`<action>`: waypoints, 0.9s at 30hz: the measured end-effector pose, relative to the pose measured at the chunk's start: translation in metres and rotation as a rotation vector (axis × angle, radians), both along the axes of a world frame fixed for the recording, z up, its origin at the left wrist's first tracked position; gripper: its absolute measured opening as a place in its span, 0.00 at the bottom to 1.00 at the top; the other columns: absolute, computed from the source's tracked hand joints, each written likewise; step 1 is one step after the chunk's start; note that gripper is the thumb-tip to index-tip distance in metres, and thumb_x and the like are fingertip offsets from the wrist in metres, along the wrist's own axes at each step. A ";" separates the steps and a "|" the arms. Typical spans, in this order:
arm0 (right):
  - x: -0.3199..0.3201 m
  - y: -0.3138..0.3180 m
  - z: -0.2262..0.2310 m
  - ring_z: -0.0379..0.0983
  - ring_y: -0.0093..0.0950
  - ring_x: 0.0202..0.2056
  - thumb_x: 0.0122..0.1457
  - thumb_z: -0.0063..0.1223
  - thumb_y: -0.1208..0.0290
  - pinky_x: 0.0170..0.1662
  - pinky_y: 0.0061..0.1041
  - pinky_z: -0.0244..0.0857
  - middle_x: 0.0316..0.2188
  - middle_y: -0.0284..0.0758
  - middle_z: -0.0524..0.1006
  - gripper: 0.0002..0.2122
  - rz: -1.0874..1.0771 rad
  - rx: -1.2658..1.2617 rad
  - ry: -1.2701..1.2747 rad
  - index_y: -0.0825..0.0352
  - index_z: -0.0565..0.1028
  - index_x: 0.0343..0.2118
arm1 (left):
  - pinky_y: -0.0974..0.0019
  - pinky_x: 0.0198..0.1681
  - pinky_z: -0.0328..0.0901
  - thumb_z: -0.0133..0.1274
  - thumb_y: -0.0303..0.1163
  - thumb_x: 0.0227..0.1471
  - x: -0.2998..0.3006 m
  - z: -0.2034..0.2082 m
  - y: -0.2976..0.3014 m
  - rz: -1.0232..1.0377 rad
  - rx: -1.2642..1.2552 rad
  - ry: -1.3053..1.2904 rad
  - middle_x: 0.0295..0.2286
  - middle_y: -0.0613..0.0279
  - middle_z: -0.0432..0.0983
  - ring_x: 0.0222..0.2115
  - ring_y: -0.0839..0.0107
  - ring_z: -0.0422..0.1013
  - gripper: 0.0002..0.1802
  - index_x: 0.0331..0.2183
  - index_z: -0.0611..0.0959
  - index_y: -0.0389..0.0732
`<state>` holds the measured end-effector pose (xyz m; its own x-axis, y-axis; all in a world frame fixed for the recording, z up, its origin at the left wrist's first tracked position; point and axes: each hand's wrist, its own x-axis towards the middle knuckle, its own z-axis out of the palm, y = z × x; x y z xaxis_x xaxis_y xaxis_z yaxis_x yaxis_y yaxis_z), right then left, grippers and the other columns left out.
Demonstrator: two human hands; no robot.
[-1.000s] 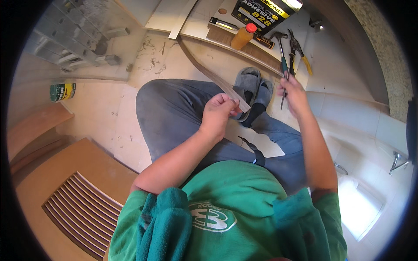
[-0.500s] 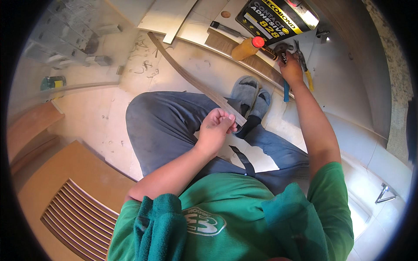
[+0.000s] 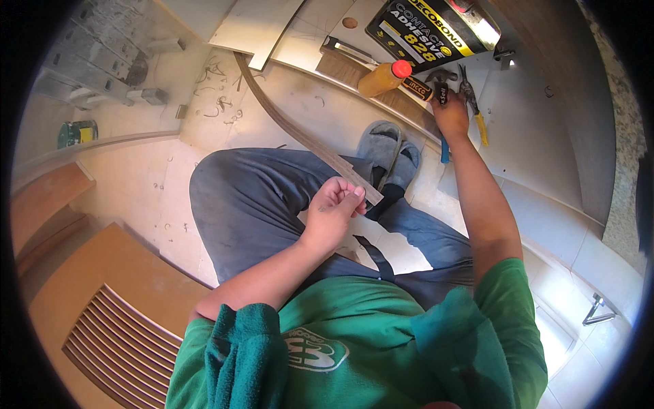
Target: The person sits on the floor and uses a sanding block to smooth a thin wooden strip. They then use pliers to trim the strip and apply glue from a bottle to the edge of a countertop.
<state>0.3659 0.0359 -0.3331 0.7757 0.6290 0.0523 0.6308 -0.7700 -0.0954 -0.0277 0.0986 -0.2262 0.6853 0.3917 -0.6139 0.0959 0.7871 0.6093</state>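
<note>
My left hand [image 3: 334,213] pinches the near end of a long, thin wood-grain edging strip [image 3: 300,129] between thumb and fingers. The strip curves away over my leg to the floor by a pale panel. My right hand [image 3: 451,117] is stretched forward, its fingers closed on a small black object [image 3: 441,93] with light lettering, whose kind I cannot make out. Beneath that hand shows the blue handle [image 3: 445,150] of a hammer, its metal head [image 3: 444,75] just beyond. Pliers [image 3: 467,88] with a yellow grip lie to its right. An orange-and-black tool [image 3: 416,88] lies to its left.
A bottle [image 3: 383,80] of amber liquid with a red cap stands left of the tools, before a black-and-yellow adhesive can [image 3: 436,34]. A slatted wooden door panel [image 3: 129,273] lies at left. Curled shavings [image 3: 221,102] litter the floor. A stone edge [image 3: 613,136] runs along the right.
The whole view has shifted slightly. My right hand stays among the tools, with the black object turned a little and more of the orange-and-black tool showing. My left hand keeps its pinch on the strip.
</note>
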 end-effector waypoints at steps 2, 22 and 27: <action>0.002 0.001 -0.003 0.74 0.51 0.50 0.57 0.61 0.54 0.53 0.45 0.69 0.46 0.50 0.77 0.21 0.003 0.038 -0.030 0.66 0.78 0.47 | 0.68 0.39 0.67 0.55 0.35 0.66 0.000 0.000 0.000 -0.003 0.000 0.001 0.29 0.64 0.77 0.31 0.74 0.73 0.10 0.38 0.75 0.39; 0.089 -0.078 0.014 0.57 0.53 0.68 0.49 0.64 0.34 0.68 0.42 0.56 0.64 0.59 0.64 0.53 -0.280 0.024 0.191 0.72 0.59 0.68 | 0.69 0.38 0.68 0.54 0.33 0.66 0.000 -0.008 -0.003 0.065 0.000 -0.013 0.29 0.63 0.78 0.30 0.73 0.75 0.08 0.36 0.75 0.39; 0.066 -0.078 0.026 0.53 0.50 0.70 0.40 0.72 0.34 0.70 0.40 0.53 0.66 0.60 0.61 0.64 -0.189 0.025 0.395 0.70 0.49 0.72 | 0.68 0.38 0.68 0.53 0.31 0.66 0.000 -0.007 -0.002 0.105 -0.026 0.000 0.29 0.63 0.79 0.30 0.73 0.75 0.07 0.37 0.74 0.39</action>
